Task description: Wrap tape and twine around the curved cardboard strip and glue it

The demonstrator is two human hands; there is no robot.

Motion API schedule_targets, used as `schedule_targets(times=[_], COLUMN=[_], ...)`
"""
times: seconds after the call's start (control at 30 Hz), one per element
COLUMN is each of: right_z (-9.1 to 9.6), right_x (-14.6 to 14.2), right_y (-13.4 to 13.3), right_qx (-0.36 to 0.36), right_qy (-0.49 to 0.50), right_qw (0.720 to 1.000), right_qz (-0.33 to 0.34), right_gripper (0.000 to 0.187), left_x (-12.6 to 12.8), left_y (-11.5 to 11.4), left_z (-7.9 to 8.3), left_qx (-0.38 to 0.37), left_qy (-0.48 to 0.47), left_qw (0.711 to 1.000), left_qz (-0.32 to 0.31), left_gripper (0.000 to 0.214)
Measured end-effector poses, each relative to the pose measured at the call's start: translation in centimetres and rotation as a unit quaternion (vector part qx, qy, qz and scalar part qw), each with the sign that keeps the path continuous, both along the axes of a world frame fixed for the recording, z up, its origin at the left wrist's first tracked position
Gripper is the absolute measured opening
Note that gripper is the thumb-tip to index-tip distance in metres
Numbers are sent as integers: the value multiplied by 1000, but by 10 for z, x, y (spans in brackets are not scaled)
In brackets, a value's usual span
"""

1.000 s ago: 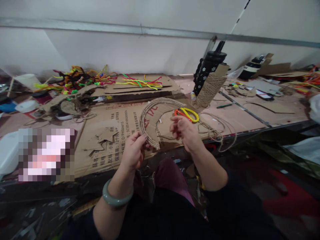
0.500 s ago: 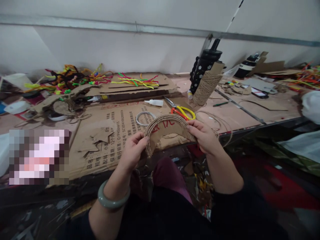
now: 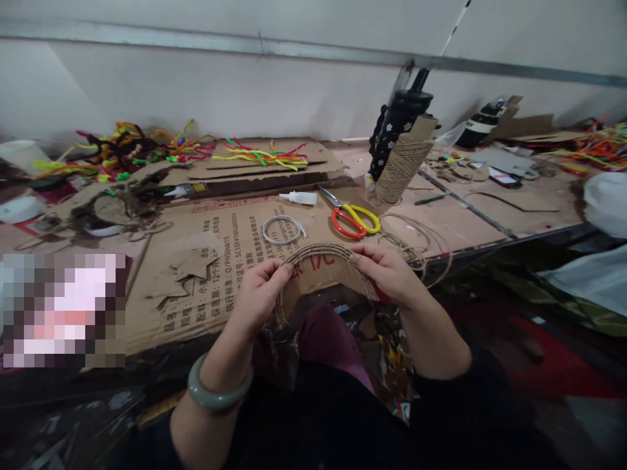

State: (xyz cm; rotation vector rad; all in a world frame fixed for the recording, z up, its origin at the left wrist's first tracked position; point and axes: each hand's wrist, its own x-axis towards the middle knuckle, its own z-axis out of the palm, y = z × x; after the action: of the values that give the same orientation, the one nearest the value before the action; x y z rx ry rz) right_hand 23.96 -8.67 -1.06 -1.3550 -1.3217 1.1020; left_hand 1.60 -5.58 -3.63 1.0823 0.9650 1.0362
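I hold a crescent-shaped cardboard piece wrapped in brown twine point(image 3: 321, 251) over the table's front edge, arched upward. My left hand point(image 3: 259, 294) pinches its left end and my right hand point(image 3: 386, 271) grips its right end. A green bangle is on my left wrist. Loose twine point(image 3: 416, 241) trails from the right end across the table toward a cone-shaped spool of twine point(image 3: 401, 168). Scissors with red and yellow handles point(image 3: 353, 219) lie just beyond my hands.
A flattened printed cardboard sheet point(image 3: 215, 254) covers the table. On it lie a white wire ring point(image 3: 281, 228), a small white glue bottle point(image 3: 298, 198) and cardboard star cut-outs point(image 3: 186, 271). Coloured pipe cleaners point(image 3: 147, 153) pile at the back left. A black bottle point(image 3: 396, 124) stands behind the spool.
The crescent has come down from a raised, tilted position to a low arch near my lap. My right hand, which was free beside it, has taken hold of its right end.
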Motion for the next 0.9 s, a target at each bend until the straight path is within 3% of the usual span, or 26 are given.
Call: schedule_targets(times=[0.1,0.27,0.5,0.7,0.9], right_z=[-5,-11,-13,-22,-18], right_x=[0,2,6,7,6], right_y=[1,0,0,4,4], right_qx=[-4,44,40,69,74], right_qy=[-25,34,59,135,186], right_qw=[1000,993,994,971,957], right_qz=[-12,-100,-87,-183,-208], right_gripper=[27,27,27,26,25], left_x=[0,-1,0,4,4], left_y=[0,0,0,0,-2], left_z=[1,0,2,11,12], left_qx=[-2,-2,-16,-36,-6], left_qy=[5,-13,-44,-86,-69], left_qw=[1000,1000,999,996,998], left_qz=[-1,-5,5,18,7], left_gripper=[34,34,33,40,38])
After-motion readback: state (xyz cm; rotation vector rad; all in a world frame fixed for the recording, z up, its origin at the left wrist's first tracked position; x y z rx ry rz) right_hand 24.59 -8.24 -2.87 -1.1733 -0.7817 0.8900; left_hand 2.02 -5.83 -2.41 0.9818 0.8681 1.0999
